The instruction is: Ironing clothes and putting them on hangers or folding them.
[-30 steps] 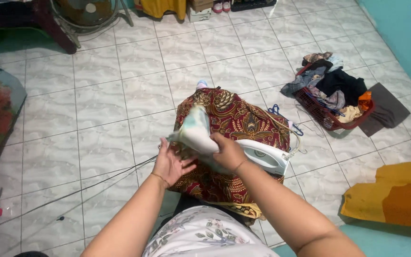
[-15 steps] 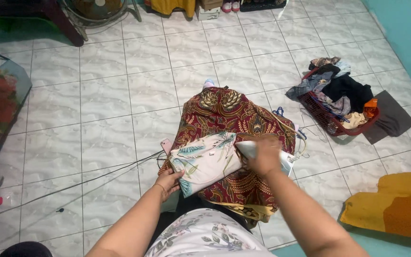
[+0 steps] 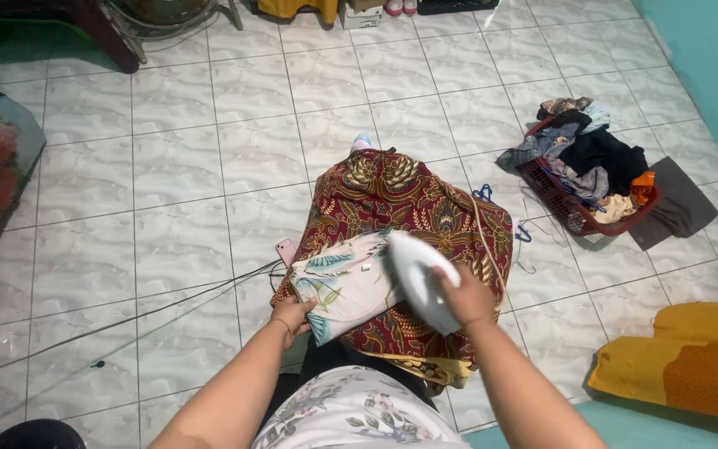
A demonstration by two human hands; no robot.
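Observation:
A small white cloth with a teal leaf print (image 3: 346, 283) lies flat on a red and gold batik cloth (image 3: 400, 199) spread on the tiled floor. My right hand (image 3: 463, 295) grips a white electric iron (image 3: 417, 278) that rests on the right part of the printed cloth. My left hand (image 3: 292, 314) pinches the cloth's near left edge and holds it down. The iron's cord (image 3: 479, 224) runs across the batik toward the right.
A red basket (image 3: 571, 208) heaped with clothes stands at the right, with a dark garment (image 3: 679, 204) beside it. Orange and yellow cushions (image 3: 691, 366) lie near right. Thin cables (image 3: 126, 320) cross the tiles at left. A pink phone (image 3: 286, 251) lies by the batik's left edge.
The printed cloth, held up folded a second ago, now lies spread on the batik. My right hand has brought the iron from the right onto it; my left hand moved to its edge.

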